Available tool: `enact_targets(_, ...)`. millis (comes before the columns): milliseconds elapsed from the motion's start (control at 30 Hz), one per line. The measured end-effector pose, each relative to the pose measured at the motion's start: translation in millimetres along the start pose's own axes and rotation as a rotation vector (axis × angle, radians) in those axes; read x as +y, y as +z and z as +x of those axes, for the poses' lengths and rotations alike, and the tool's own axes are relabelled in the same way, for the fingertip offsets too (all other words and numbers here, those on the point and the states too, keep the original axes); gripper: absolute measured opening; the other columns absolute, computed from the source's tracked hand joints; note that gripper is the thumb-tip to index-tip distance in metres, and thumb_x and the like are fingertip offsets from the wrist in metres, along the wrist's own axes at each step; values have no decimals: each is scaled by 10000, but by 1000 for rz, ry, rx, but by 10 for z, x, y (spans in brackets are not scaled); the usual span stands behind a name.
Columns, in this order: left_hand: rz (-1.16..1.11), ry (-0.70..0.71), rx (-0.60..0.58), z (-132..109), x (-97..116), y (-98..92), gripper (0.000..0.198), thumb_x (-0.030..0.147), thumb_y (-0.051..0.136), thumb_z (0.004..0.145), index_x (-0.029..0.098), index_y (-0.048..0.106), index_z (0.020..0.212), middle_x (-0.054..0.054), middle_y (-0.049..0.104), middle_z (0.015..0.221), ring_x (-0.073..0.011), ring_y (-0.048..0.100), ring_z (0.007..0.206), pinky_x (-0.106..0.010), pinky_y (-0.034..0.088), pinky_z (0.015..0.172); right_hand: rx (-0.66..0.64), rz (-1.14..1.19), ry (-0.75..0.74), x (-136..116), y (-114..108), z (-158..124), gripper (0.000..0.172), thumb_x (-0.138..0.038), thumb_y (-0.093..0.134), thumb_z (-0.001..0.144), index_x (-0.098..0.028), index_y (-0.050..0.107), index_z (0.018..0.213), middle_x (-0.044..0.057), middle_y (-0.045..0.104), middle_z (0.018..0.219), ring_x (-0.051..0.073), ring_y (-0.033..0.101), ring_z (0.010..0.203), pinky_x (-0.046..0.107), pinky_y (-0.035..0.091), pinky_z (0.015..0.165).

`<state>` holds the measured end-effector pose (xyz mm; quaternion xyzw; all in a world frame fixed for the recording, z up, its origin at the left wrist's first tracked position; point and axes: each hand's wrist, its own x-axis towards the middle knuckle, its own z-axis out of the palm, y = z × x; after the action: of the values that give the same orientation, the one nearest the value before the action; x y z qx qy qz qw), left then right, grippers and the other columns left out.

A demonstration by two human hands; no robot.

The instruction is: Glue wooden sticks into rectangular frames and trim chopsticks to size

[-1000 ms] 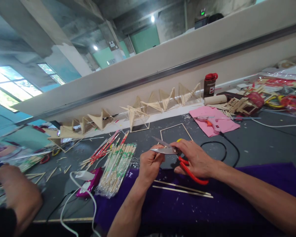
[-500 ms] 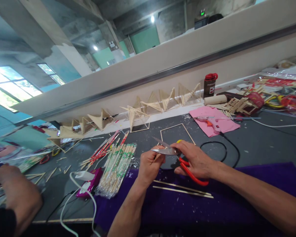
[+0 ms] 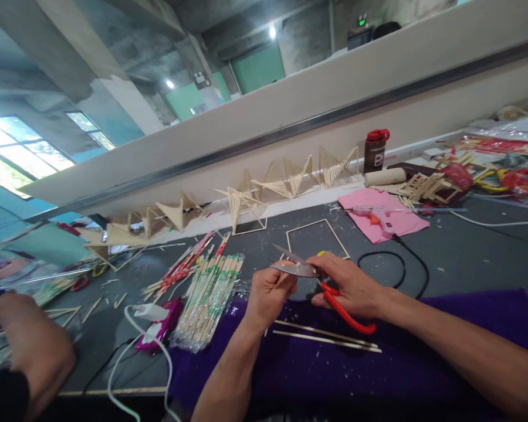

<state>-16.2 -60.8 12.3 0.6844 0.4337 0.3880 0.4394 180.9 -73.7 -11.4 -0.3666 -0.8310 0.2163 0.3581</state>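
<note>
My right hand (image 3: 349,284) is wrapped round the red-handled scissors (image 3: 347,310), whose blades are apart and point left. Just beneath the blades is my left hand (image 3: 268,293), its fingers pinched together; whatever they hold is too small to make out. Two thin wooden sticks (image 3: 325,340) lie on the purple cloth (image 3: 308,381) below my hands. Beyond the scissors, a square stick frame (image 3: 305,227) rests on the dark tabletop.
A bag of sticks (image 3: 211,299) and a magenta power strip (image 3: 161,328) lie left. A glue gun (image 3: 381,220) sits on pink cloth (image 3: 405,220). Stick models (image 3: 180,214) line the wall near a bottle (image 3: 375,149). Another person's hand (image 3: 30,334) is at far left.
The scissors' red handle has shifted slightly right and down. A small light sliver now shows near my left wrist. Both hands stay almost in place.
</note>
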Motion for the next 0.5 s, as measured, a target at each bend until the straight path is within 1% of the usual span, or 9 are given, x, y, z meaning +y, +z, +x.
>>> enact_targets(100, 19, 4, 10, 3, 9, 13, 339, 411, 522, 806, 129, 554, 622, 24, 448, 541, -52, 362, 466, -184, 272, 443, 19, -6, -6, -1, 4, -4, 394, -209, 561, 739, -199, 453, 1118, 51, 547, 933, 179, 484, 839, 317, 411, 747)
enact_targets(200, 24, 5, 16, 3, 18, 26, 354, 422, 526, 800, 130, 537, 600, 23, 449, 535, -54, 361, 467, -185, 276, 444, 42, -15, -12, 3, 13, -10, 378, -134, 506, 732, -204, 451, 1099, 49, 546, 911, 176, 486, 821, 311, 409, 738)
enact_targets(367, 11, 21, 18, 5, -1, 36, 291, 398, 517, 812, 137, 572, 696, 33, 451, 519, -55, 358, 459, -183, 283, 445, 46, -28, -9, -5, 20, -9, 354, -113, 481, 718, -205, 450, 1059, 44, 543, 880, 169, 481, 786, 295, 401, 707)
enact_targets(500, 18, 27, 22, 19, 5, 40, 253, 387, 522, 812, 143, 573, 768, 29, 505, 533, -52, 367, 442, -178, 289, 438, 43, -53, 21, -19, 9, -9, 334, -107, 476, 706, -212, 461, 1023, 37, 539, 851, 167, 476, 763, 287, 390, 687)
